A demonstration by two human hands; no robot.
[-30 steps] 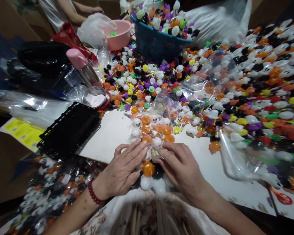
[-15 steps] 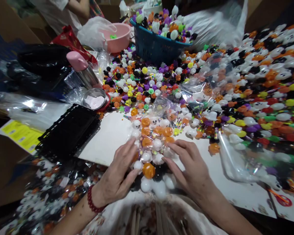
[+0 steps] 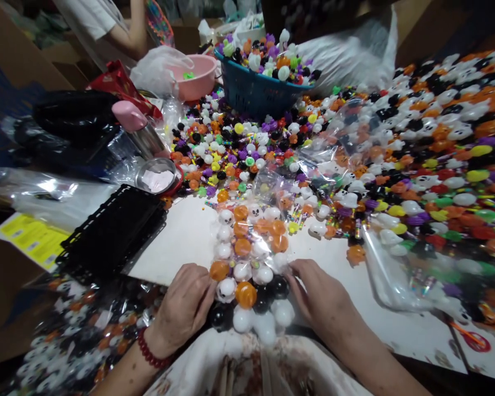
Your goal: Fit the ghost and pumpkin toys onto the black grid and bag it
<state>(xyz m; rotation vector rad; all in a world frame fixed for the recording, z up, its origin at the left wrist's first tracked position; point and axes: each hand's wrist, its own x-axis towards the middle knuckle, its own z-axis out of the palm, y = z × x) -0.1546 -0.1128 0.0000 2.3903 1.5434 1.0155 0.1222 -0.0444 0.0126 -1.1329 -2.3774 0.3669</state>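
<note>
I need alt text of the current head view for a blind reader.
A person's left hand and right hand flank a clear bag of orange and white trinkets on a white surface; behind are a colourful trinket heap and a filled blue basket.

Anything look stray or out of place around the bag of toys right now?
A tiny orange bit lies alone on the white board, left of the clear bag. It looks stray, apart from the loose toys.

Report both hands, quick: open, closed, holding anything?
Left hand: closed, apparently pinching the left edge of the clear bag.
Right hand: at the bag's right edge; whether it grips can't be told.
</note>
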